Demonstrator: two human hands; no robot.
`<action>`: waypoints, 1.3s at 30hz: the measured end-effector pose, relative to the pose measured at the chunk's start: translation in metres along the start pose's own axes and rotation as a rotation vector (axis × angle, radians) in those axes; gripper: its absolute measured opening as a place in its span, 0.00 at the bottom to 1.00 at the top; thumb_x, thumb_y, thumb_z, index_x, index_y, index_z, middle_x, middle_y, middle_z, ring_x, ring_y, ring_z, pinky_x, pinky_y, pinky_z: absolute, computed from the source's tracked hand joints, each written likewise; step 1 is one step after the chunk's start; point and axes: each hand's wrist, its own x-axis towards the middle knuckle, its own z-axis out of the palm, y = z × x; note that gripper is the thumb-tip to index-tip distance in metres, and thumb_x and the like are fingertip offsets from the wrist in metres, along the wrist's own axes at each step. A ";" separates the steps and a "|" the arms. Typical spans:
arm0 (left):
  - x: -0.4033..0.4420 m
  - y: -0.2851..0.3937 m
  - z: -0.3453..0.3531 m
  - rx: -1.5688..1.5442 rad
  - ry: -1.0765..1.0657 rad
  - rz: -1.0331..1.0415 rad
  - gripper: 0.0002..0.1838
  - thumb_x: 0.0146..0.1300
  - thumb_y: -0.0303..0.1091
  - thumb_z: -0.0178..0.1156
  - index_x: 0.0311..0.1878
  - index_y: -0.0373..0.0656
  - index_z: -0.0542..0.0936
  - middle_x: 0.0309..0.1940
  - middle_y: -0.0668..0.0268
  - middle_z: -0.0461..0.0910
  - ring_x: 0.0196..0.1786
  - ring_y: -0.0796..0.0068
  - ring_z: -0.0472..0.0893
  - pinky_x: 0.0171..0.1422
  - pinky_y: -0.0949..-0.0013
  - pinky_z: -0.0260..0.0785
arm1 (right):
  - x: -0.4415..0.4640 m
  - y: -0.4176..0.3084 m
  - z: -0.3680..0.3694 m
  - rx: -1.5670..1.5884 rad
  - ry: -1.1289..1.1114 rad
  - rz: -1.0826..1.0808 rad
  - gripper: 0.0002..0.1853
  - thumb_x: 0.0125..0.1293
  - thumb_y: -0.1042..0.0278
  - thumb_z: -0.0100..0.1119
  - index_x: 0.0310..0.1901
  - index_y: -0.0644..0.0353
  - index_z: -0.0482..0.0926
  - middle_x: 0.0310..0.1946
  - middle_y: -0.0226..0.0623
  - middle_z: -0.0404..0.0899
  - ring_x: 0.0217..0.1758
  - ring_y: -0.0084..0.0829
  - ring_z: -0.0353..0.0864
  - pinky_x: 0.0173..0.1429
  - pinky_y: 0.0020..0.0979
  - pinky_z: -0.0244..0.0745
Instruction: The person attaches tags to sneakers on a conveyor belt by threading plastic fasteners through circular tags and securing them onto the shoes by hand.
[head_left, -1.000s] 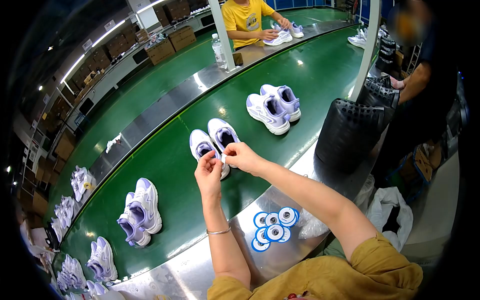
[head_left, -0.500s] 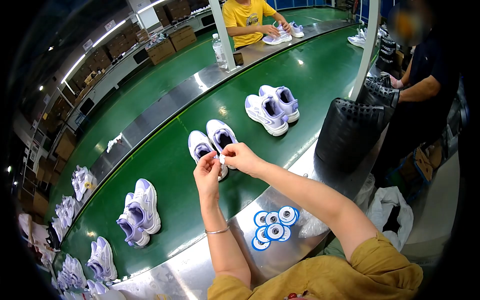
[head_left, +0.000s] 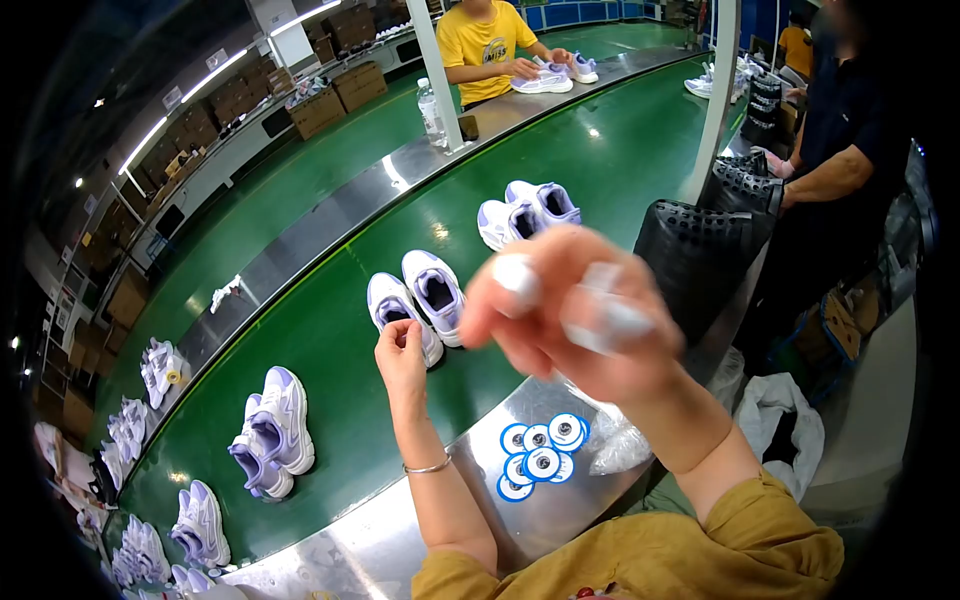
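Observation:
My left hand [head_left: 401, 362] is closed in a pinch at the heel of a white and lilac pair of shoes [head_left: 432, 290] on the green belt; what its fingertips hold, if anything, is too small to tell. Raised close to the camera, my right hand [head_left: 575, 310] is blurred, with curled fingers and white wrapping [head_left: 605, 315] on some of them. Its grip cannot be made out. Behind it a second pair [head_left: 525, 212] is partly hidden. Round blue-rimmed labels [head_left: 541, 463] lie in a cluster on the metal edge.
More shoes [head_left: 272, 432] stand along the belt [head_left: 345, 400] to the left. Black ridged objects [head_left: 690, 262] and a post [head_left: 716, 100] rise at the right. A person in yellow [head_left: 486, 50] handles shoes across the belt; another in dark clothes [head_left: 845, 130] stands at the right.
My right hand has moved away from my left hand, up and right toward the camera. My left hand has moved slightly down and left. The view has shifted a little.

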 end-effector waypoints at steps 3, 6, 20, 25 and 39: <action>0.002 0.002 0.000 0.075 0.071 0.075 0.05 0.59 0.28 0.58 0.33 0.34 0.77 0.24 0.73 0.72 0.25 0.86 0.65 0.30 0.80 0.60 | -0.013 -0.041 0.030 0.151 -0.114 -0.111 0.12 0.66 0.61 0.50 0.41 0.63 0.69 0.36 0.60 0.76 0.20 0.28 0.70 0.23 0.27 0.69; 0.001 0.008 0.000 0.017 0.129 0.002 0.05 0.60 0.27 0.57 0.34 0.34 0.77 0.24 0.73 0.73 0.25 0.88 0.65 0.30 0.82 0.59 | -0.036 -0.087 0.049 0.294 -0.164 0.023 0.09 0.67 0.65 0.47 0.38 0.63 0.66 0.33 0.64 0.76 0.14 0.33 0.68 0.19 0.29 0.67; -0.002 0.020 0.012 -0.076 0.116 0.005 0.05 0.61 0.27 0.56 0.34 0.35 0.77 0.25 0.73 0.74 0.26 0.87 0.68 0.30 0.81 0.60 | -0.063 -0.110 0.041 0.361 -0.347 -0.012 0.07 0.67 0.69 0.46 0.36 0.63 0.65 0.32 0.63 0.76 0.13 0.34 0.67 0.16 0.28 0.66; 0.000 0.017 0.016 -0.086 0.110 0.048 0.05 0.61 0.27 0.56 0.34 0.35 0.76 0.24 0.72 0.73 0.26 0.86 0.68 0.30 0.80 0.60 | -0.070 -0.115 0.038 0.361 -0.344 -0.033 0.06 0.66 0.69 0.46 0.36 0.63 0.65 0.32 0.63 0.76 0.13 0.34 0.68 0.17 0.28 0.66; 0.000 0.022 0.028 -0.084 0.087 0.049 0.05 0.61 0.26 0.56 0.34 0.34 0.77 0.24 0.72 0.74 0.25 0.86 0.68 0.29 0.81 0.60 | -0.087 -0.120 0.034 0.349 -0.321 -0.095 0.07 0.66 0.69 0.48 0.37 0.63 0.66 0.33 0.63 0.76 0.15 0.35 0.70 0.17 0.29 0.67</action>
